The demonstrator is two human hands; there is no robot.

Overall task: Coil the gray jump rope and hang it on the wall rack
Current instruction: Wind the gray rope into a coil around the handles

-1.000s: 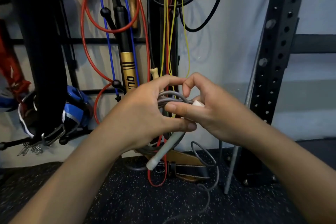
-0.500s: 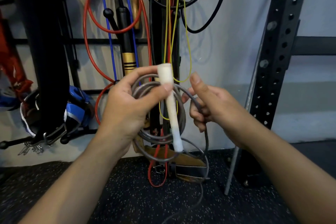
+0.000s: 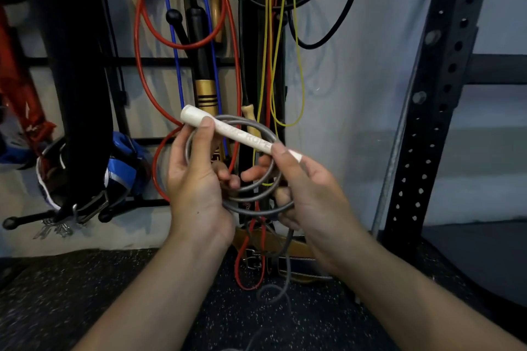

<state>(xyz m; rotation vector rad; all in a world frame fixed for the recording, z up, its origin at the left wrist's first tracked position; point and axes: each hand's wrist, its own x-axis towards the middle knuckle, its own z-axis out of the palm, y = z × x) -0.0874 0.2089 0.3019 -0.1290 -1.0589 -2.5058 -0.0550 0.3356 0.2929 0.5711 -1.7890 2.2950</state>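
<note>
The rope (image 3: 251,196) is between the two hands, in front of the rack (image 3: 176,61), as a small coil of about three gray loops. Its white handle (image 3: 228,131) lies across the top of the coil, and its long axis goes from upper left to lower right. The left hand (image 3: 196,179) pinches the upper end of the handle with the thumb and also holds the left side of the loops. The right hand (image 3: 308,188) has its fingers curled around the lower end of the handle and the right side of the coil. A free tail of the rope (image 3: 288,259) hangs from the coil down to the floor (image 3: 85,293), so I judge the coiling is not finished. The rack is just behind and above the hands, nearer to the left hand. Many other ropes hang there already: a red one (image 3: 137,37), a blue one (image 3: 176,60), a yellow one (image 3: 299,71) and a black one (image 3: 342,23). They may tangle with the coil when it goes up. The dark post (image 3: 439,94) at the right stands well apart.
</note>
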